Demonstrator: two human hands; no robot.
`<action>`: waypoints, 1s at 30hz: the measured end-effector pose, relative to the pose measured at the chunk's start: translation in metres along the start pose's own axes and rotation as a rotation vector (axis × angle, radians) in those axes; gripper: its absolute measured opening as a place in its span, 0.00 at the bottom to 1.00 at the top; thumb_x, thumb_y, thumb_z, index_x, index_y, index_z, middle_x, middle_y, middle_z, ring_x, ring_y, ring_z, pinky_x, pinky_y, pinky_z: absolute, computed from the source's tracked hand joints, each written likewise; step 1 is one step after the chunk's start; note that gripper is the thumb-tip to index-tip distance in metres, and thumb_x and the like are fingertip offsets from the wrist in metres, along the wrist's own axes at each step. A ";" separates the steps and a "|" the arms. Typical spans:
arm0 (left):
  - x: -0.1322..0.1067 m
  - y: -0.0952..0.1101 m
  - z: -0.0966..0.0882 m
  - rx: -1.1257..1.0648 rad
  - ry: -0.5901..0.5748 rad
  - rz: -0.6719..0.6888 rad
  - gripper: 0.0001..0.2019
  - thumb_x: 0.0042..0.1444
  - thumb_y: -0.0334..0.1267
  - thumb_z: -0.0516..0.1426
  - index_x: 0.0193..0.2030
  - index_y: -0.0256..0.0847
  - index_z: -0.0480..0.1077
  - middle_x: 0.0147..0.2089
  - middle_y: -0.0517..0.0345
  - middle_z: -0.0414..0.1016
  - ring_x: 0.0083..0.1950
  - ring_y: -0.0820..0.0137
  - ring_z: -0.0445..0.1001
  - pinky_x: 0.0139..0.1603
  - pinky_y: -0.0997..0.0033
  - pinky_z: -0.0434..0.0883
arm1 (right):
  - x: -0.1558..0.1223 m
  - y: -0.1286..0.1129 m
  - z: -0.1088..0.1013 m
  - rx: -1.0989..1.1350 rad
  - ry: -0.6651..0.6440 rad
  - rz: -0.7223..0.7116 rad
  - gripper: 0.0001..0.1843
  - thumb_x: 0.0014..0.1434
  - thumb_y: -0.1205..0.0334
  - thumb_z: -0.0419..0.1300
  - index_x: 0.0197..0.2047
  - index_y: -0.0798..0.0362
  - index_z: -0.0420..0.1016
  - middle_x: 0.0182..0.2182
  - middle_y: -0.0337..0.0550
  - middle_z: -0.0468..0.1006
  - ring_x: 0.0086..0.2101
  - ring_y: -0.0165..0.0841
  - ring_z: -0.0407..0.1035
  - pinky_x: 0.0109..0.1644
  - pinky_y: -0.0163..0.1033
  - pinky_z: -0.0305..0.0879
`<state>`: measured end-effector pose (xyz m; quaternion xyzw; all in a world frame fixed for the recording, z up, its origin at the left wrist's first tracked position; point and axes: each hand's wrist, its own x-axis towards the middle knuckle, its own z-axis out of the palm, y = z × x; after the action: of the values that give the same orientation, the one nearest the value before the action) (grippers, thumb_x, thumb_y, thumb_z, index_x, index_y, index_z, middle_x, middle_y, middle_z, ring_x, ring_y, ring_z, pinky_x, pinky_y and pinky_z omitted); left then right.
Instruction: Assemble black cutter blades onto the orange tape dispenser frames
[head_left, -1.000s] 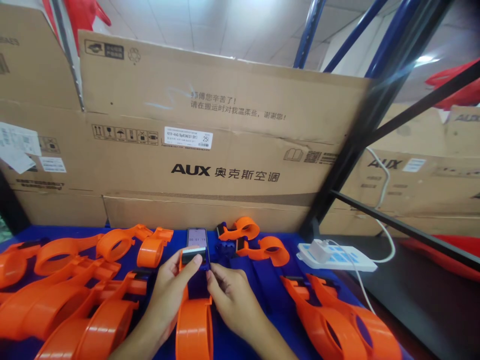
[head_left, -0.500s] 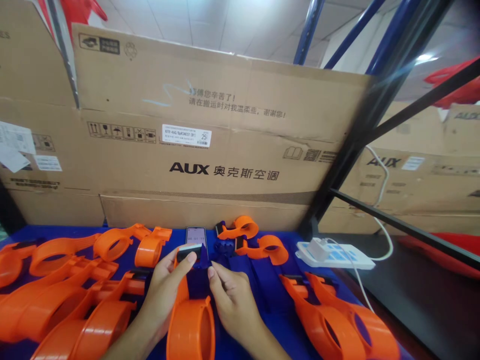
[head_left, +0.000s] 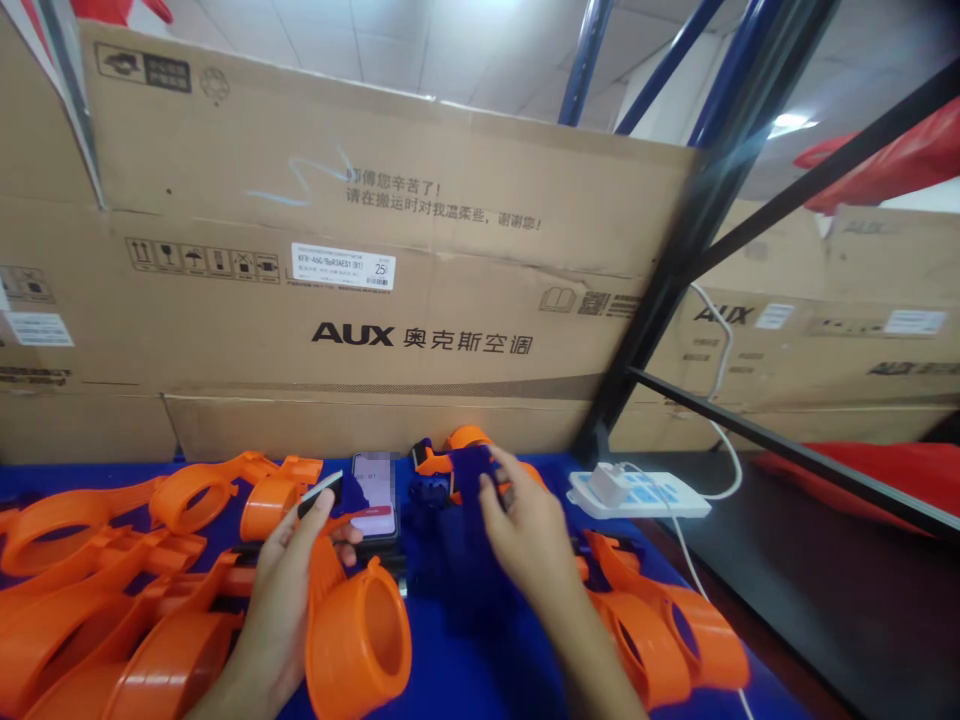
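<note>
My left hand is closed round an orange plastic tape dispenser, its round ring hanging down to the right. A black and whitish end piece sits under my left thumb, with a dark blue part beside it. My right hand reaches forward, fingers closed on a dark blue piece that looks soft; its exact kind cannot be made out. Behind that hand, orange dispensers are partly hidden. A small dark blue heap lies just left of the dark blue piece.
Several orange dispensers crowd the left of the blue surface, others the right. A phone stands behind my left hand. A white power strip with cables lies right. Cardboard boxes wall the back; a dark rack post rises beside them.
My right hand has left the held dispenser and moved forward and right, onto the dark blue piece. My left hand has shifted left and tilted the dispenser. The camera view has turned right.
</note>
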<state>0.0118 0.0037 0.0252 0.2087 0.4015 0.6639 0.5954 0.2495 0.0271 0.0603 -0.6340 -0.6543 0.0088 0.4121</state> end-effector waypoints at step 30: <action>-0.006 -0.025 0.005 0.313 -0.232 0.100 0.19 0.55 0.50 0.69 0.48 0.43 0.75 0.24 0.65 0.73 0.22 0.73 0.69 0.24 0.76 0.71 | -0.038 -0.032 0.017 0.311 -0.313 -0.463 0.27 0.64 0.58 0.63 0.65 0.51 0.70 0.49 0.49 0.83 0.41 0.40 0.77 0.44 0.44 0.75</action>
<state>0.0324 -0.0016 0.0104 0.3935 0.4175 0.5938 0.5642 0.2079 -0.0024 0.0462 -0.3884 -0.8275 0.1122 0.3896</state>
